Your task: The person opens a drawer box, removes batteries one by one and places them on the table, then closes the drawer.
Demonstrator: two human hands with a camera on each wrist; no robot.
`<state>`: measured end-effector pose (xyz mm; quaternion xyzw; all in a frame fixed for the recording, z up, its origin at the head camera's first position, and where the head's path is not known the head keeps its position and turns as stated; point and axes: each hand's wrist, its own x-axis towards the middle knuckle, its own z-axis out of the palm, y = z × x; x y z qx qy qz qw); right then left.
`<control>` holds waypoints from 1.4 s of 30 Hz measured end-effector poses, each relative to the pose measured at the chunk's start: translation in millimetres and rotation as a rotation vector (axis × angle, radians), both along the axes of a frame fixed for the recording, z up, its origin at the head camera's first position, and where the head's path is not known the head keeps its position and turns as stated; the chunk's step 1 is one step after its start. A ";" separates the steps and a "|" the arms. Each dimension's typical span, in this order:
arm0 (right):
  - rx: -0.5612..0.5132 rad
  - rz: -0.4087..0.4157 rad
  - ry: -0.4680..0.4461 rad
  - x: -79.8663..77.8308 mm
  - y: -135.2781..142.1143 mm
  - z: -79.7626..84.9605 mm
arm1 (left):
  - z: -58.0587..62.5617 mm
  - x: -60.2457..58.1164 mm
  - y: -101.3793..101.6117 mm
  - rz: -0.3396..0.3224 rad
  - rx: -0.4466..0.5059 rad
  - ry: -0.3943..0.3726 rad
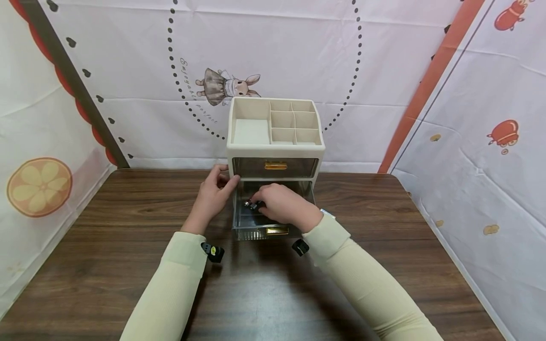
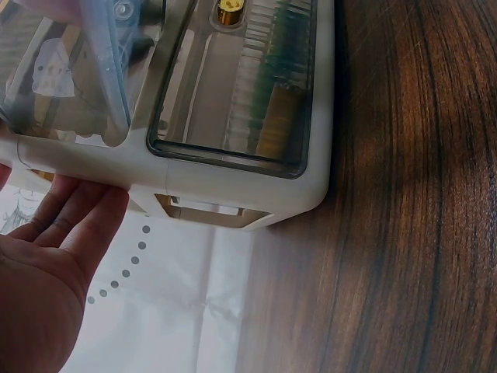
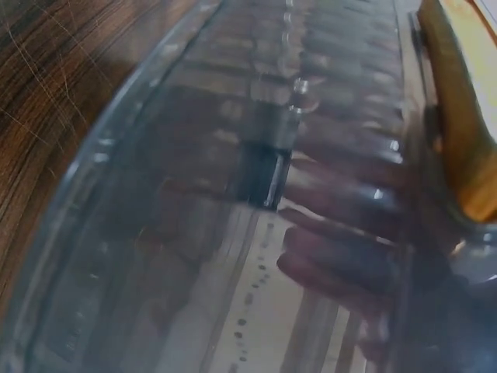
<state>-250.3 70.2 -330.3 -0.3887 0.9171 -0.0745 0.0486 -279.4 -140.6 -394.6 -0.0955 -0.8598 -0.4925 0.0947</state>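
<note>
A cream desktop organizer (image 1: 277,150) stands at the back of the table, its clear lower drawer (image 1: 251,233) pulled out toward me. My right hand (image 1: 283,203) reaches down into that drawer and pinches a small dark object with a shiny metal end (image 1: 252,204); its kind is too small to tell. Through the drawer's see-through plastic, the right wrist view shows blurred fingers (image 3: 334,272). My left hand (image 1: 213,192) rests against the organizer's left side, thumb at the front edge. In the left wrist view its fingers (image 2: 97,225) extend straight to the side wall.
Above the pulled-out drawer is a closed upper drawer with a gold handle (image 1: 276,166). Compartments (image 1: 282,119) divide the organizer's top. A small pale item (image 1: 327,213) shows beside the right wrist. A printed cloth (image 1: 290,57) hangs behind the wooden table (image 1: 128,237).
</note>
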 end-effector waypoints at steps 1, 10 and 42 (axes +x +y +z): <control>0.001 0.000 0.006 0.4 -0.1 0.1 | -0.2 -0.2 -0.1 0.001 0.001 -0.002; 0.023 -0.021 0.066 0.1 -0.7 -3.7 | -2.0 -0.8 0.1 0.011 -0.008 -0.001; 0.007 0.009 -0.010 -2.1 11.0 -2.1 | 0.6 -1.0 0.7 0.009 -0.005 -0.022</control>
